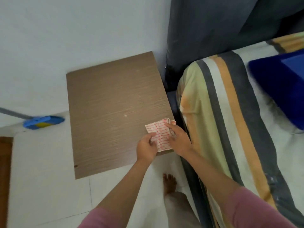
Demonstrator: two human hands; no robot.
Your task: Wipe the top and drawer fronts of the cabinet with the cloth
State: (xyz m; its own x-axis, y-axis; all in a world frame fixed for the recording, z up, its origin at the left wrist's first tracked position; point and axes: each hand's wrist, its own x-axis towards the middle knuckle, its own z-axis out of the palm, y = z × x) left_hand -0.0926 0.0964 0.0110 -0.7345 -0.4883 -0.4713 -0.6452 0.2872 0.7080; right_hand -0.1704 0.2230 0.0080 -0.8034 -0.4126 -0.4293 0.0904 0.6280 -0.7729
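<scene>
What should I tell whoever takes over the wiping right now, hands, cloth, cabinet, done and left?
Left hand: grips the near left edge of the cloth, fingers curled round it.
Right hand: lies on the cloth's right side, fingers stretched forward over it.
Cloth: white with red lines, on the near right corner of the cabinet top, next to the bed.
Done: cannot tell how much has been wiped; pale specks show mid-top.
Left: probably most of the top, then the drawer fronts, which are out of view from here.
</scene>
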